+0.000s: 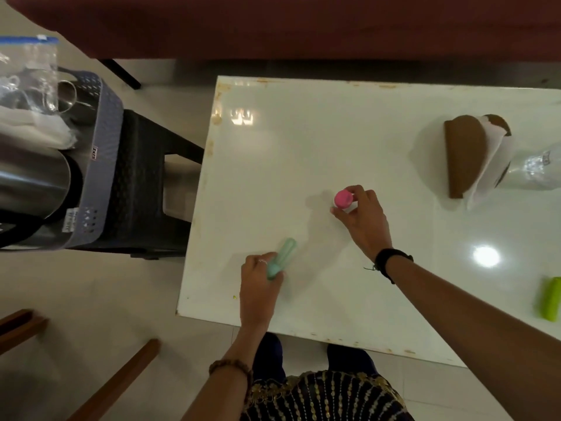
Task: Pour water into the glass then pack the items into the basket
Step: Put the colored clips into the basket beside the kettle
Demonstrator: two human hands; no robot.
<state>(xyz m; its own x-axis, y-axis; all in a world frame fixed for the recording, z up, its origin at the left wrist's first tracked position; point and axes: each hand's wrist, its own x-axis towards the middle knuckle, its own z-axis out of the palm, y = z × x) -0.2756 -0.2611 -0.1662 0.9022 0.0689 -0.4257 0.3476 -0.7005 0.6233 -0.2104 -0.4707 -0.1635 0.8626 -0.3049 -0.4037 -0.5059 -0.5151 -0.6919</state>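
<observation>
fingers (353, 192) hide most of the pink-capped bottle (343, 201).

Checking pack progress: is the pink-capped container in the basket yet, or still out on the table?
Out. The pink-capped container stands upright on the white table, gripped by the right hand; the basket sits on a stool to the left.
</observation>
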